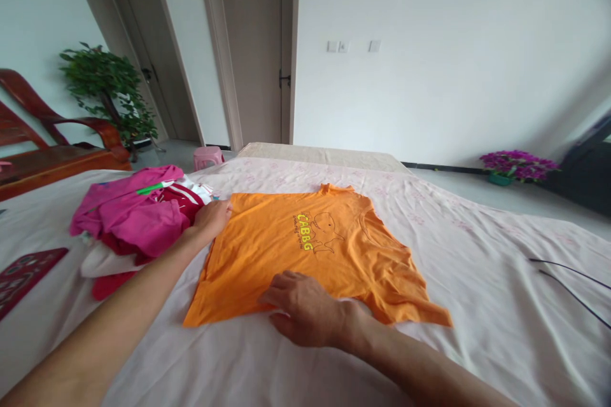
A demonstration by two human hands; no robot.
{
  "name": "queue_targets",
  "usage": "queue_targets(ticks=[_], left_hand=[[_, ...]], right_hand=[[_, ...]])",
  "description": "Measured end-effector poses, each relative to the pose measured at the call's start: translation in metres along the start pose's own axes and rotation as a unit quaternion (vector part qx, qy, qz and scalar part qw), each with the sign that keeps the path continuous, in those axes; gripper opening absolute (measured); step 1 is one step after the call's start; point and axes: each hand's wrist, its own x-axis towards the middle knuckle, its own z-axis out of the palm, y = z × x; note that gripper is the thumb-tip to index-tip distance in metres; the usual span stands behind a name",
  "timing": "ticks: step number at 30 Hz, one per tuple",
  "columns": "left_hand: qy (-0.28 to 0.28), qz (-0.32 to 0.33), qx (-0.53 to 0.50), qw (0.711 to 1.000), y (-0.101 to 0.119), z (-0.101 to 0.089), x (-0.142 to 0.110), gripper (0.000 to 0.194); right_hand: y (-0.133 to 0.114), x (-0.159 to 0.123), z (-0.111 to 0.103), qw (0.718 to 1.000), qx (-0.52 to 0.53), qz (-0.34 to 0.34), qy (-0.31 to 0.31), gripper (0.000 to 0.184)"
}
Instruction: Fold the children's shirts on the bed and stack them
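Observation:
An orange T-shirt lies spread on the bed with its printed front up and its neckline to the right. The print has yellow letters and an outlined animal. My left hand is at the far corner of the hem, with its fingers closed on the cloth there. On the near side edge rests my right hand; its fingers lie over the fabric and the thumb sits apart, beyond the edge. The fabric is wrinkled around the near sleeve and neckline.
A heap of pink, red and white clothes lies left of the shirt, near my left forearm. A dark red flat object is at the left edge. Thin black cords lie on the pale bedsheet at right.

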Motion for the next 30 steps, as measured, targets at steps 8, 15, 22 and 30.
queue_targets(ticks=[8,15,22,30], left_hand=[[-0.011,-0.032,0.07,0.997,-0.006,0.027,0.066,0.035],[-0.006,-0.025,0.09,0.996,-0.014,0.046,0.081,0.036],[0.028,-0.015,0.099,0.995,-0.009,0.047,0.098,0.042],[0.031,0.131,0.046,0.99,0.065,0.066,0.064,0.04]], right_hand=[[-0.007,0.052,0.049,0.998,-0.065,0.004,-0.001,0.022],[0.004,0.055,0.07,0.999,-0.031,0.008,0.043,0.018],[0.002,0.061,0.074,0.998,-0.05,0.006,0.036,0.015],[-0.002,0.062,0.078,0.996,-0.071,-0.037,0.05,0.014]])
